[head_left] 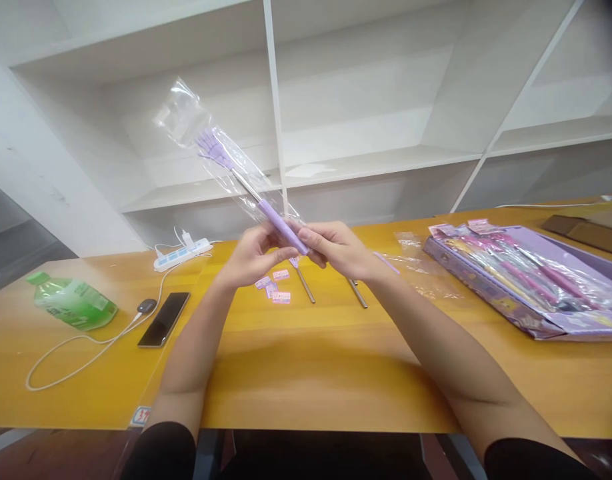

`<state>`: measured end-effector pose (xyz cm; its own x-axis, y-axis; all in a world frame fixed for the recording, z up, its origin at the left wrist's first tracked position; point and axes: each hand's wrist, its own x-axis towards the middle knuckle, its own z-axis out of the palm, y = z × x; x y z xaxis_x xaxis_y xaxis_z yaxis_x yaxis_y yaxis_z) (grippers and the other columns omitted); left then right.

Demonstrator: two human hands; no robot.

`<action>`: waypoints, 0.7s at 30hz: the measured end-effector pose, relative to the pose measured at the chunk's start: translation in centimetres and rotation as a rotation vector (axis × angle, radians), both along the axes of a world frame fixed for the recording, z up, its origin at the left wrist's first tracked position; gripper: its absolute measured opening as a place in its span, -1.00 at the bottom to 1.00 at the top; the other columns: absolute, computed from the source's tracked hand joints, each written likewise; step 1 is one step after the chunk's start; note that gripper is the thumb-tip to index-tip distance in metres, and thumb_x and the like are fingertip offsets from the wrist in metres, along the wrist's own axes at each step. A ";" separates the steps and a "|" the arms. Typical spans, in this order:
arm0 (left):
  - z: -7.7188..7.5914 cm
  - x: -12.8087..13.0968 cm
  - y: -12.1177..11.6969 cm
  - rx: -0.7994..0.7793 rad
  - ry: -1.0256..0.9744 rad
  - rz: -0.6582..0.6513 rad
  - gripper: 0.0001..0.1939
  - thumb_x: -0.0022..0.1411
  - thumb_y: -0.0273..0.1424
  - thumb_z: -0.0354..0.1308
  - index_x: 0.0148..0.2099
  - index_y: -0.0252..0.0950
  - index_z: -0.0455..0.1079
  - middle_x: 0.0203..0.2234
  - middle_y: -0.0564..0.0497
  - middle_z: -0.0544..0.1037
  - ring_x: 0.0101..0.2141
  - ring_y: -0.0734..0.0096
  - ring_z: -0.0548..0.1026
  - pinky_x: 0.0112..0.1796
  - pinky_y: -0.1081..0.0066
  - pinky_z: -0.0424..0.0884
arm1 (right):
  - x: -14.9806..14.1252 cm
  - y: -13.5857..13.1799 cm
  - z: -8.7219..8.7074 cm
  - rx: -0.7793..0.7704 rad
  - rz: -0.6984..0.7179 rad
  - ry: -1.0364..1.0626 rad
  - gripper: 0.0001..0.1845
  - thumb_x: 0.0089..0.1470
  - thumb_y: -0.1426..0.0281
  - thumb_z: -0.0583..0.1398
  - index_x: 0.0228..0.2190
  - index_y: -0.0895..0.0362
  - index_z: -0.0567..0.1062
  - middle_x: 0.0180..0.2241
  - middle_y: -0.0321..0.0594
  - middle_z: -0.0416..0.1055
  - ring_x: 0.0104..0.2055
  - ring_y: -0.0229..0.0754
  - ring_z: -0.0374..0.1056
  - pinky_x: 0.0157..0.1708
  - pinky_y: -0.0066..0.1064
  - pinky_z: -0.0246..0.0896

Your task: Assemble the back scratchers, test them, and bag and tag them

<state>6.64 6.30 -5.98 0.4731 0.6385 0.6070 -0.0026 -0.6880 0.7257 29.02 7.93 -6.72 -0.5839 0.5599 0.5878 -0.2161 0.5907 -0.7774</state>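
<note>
A purple back scratcher (283, 225) with a metal shaft slants up to the left, its claw head inside a clear plastic bag (182, 110). My left hand (256, 257) is closed around the lower end of the bagged handle. My right hand (336, 248) pinches the same end from the other side, thumb on top. On the table below lie several small pink and purple cards (281, 297) and a loose metal rod with a small purple claw (306, 285). Another metal rod (358, 293) lies partly hidden under my right forearm.
To the right, a purple patterned box (506, 303) holds several bagged back scratchers (541, 267). Clear plastic bags (416, 260) lie beside it. On the left are a green bottle (73, 301), a phone (165, 320), a white cable (81, 339) and a power strip (183, 255). White shelves (356, 87) stand behind.
</note>
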 end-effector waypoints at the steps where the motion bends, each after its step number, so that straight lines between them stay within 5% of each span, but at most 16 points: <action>1: -0.1 -0.1 0.1 0.046 0.012 0.028 -0.63 0.36 -0.21 0.51 0.07 -0.29 0.58 -0.08 -0.14 0.70 -0.14 0.26 0.71 -0.07 0.31 0.70 | -0.1 0.0 0.0 -0.016 0.018 0.011 -0.39 0.47 -0.08 0.21 -0.44 0.13 0.43 -0.60 -0.43 0.22 -0.56 -0.37 0.13 -0.52 -0.45 -0.01; 11: -0.3 -0.6 0.7 0.308 0.103 0.118 -0.65 0.42 -0.16 0.44 0.08 -0.26 0.56 -0.14 -0.11 0.72 -0.18 0.27 0.71 -0.07 0.32 0.65 | -0.8 0.0 -0.4 -0.097 0.202 0.085 -0.41 0.49 -0.06 0.21 -0.42 0.14 0.43 -0.60 -0.44 0.20 -0.56 -0.37 0.07 -0.49 -0.43 -0.02; 21: -0.1 -0.7 0.4 0.221 0.102 0.128 -0.61 0.41 -0.06 0.43 0.05 -0.24 0.60 -0.16 -0.12 0.71 -0.18 0.20 0.70 -0.08 0.28 0.65 | -0.6 0.4 -0.6 -0.116 0.256 0.064 -0.44 0.48 -0.05 0.22 -0.39 0.12 0.42 -0.54 -0.43 0.24 -0.53 -0.36 0.12 -0.43 -0.42 0.06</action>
<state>5.93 6.68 -6.09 0.4633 0.5544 0.6914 0.1600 -0.8197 0.5501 28.38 8.29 -7.37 -0.6791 0.4646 0.5683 -0.3973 0.4183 -0.8168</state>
